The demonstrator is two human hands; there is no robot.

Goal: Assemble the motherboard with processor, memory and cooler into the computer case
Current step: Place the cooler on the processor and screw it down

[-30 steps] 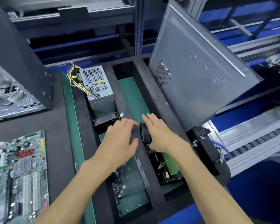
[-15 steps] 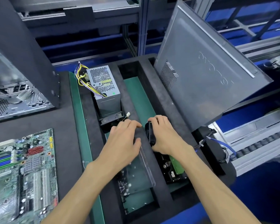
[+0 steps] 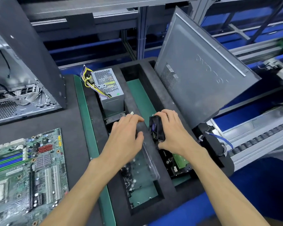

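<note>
Black fan is gripped on edge by the right hand; the left hand, at nine o'clock of it, is loose and empty. It should be lifted straight up, slowly.

Faint handwritten marks on the grey side panel at 1 o'clock are illegible; nothing else reads.

- The motherboard runs off the left and bottom edges, and its near corner is smeared.
- The computer case is cut at the left and top edges.
- The fan is partly covered by the right hand — its far side cannot be seen.
- The left hand hides one end of the clear plastic box; the small parts inside are too tiny to tell.
</note>
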